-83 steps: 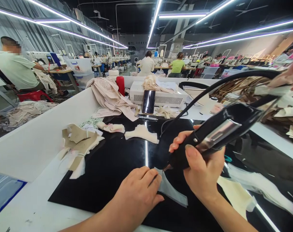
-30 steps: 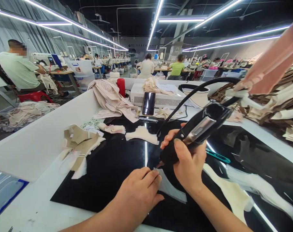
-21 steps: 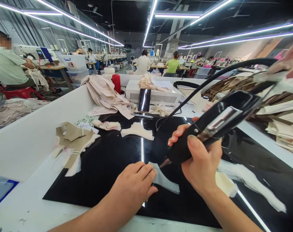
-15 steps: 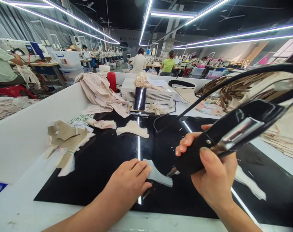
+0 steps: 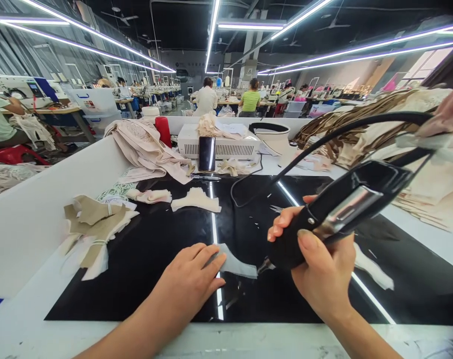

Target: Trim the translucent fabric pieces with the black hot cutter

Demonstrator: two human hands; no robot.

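Observation:
My left hand (image 5: 192, 271) lies with fingers stretched out, pressing the left end of a small curved piece of thin pale fabric (image 5: 236, 262) onto the glossy black board (image 5: 136, 294). Wrapped around a black corded handheld cutter (image 5: 342, 209) is my right hand (image 5: 322, 269), thumb along its near side. The cutter's metal tip (image 5: 264, 266) is at the right end of the pale fabric; whether it touches the fabric, I cannot tell. A white fabric strip (image 5: 374, 268) rests on the board beyond my right wrist.
Tan fabric pieces tied in bundles (image 5: 95, 219) lie at left, a cream cut piece (image 5: 195, 200) farther back. Behind stand a phone (image 5: 207, 153), a vented white box (image 5: 181, 142) and a red thread cone (image 5: 162, 131). The cutter's cable (image 5: 346, 122) arches right, near stacked fabric (image 5: 428, 199).
The cutter's tip has moved from the upper edge of the pale fabric to its right end. My left hand keeps its place on the fabric. The whole view has shifted slightly.

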